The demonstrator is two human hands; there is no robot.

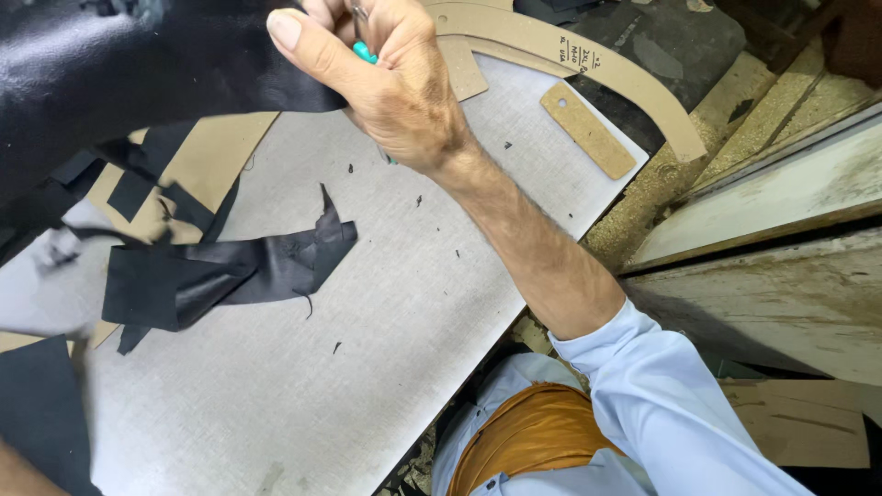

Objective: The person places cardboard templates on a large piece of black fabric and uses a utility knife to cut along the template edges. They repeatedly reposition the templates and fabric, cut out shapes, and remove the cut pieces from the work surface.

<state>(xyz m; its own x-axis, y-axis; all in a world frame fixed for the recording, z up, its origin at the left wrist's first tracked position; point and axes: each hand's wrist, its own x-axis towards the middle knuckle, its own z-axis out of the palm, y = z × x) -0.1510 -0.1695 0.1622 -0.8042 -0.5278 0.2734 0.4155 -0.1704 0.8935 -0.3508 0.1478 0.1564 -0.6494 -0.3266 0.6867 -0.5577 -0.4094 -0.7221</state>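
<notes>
Fingers of the right hand pinch a teal-handled tool beside glossy black leather sheet; matte black scraps lie at seven o'clock, curved brown cardboard template at three, on the grey woven worktop.

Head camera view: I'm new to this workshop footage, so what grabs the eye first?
The right hand at top centre, gripping a teal-handled tool against a large sheet of black leather. Below it, black leather scraps lie on the grey board, and a curved cardboard pattern arcs across the top right.
</notes>
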